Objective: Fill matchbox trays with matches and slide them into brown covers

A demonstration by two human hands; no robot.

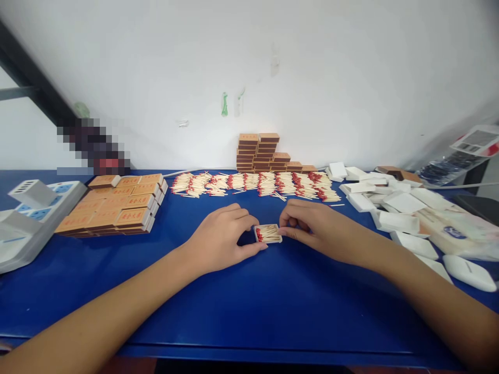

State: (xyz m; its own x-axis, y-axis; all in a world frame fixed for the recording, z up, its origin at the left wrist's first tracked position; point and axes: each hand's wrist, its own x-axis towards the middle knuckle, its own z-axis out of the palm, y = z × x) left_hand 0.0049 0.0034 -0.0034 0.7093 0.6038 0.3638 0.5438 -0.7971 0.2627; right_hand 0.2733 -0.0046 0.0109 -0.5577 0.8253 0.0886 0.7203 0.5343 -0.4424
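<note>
A small white matchbox tray filled with red-tipped matches lies on the blue table between my hands. My left hand rests on the table with curled fingers, thumb and fingertips pinching the tray's left edge. My right hand has its fingers bent, their tips pressed against the tray's right edge. Behind the hands a long row of loose matches stretches across the table.
Orange matchboxes lie stacked at the left, and more are piled against the white wall. Empty white trays are heaped at the right beside a tissue pack. A power strip sits at far left.
</note>
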